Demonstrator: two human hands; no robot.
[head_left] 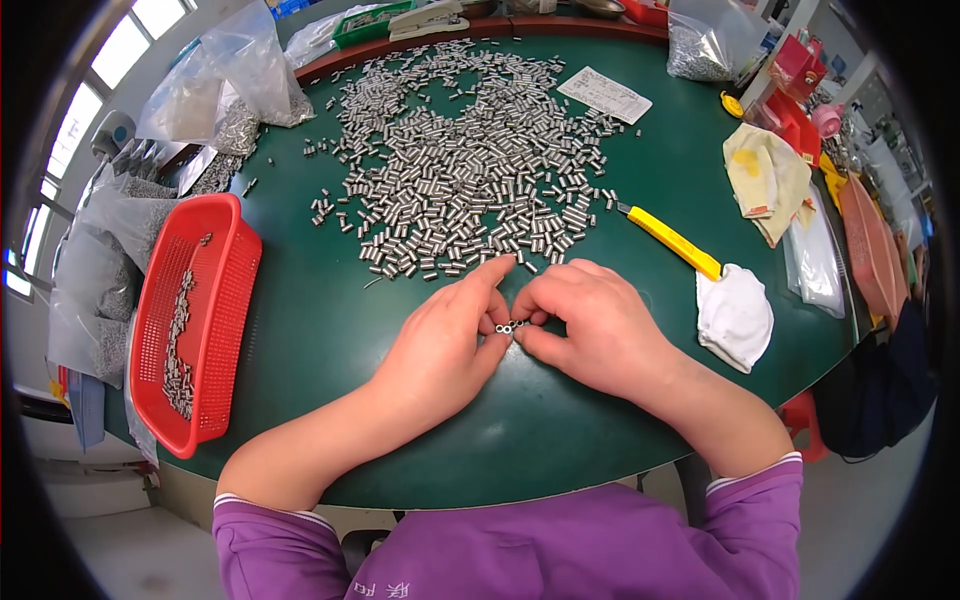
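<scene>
A: Item, centre frame?
B: Small metal sleeves (511, 326), pinched between left hand (440, 345) and right hand (590, 325), low over the green table (320, 330) for steadiness.
A: Stock?
B: Loose sleeve pile (470, 170), upper centre; red basket (195, 320) at left, within reach.

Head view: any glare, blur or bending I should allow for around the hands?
Head view: sharp at the left hand and right hand; the green table edge bows from fisheye; windows blown out upper left; metal pins glint; dark corners.
</scene>
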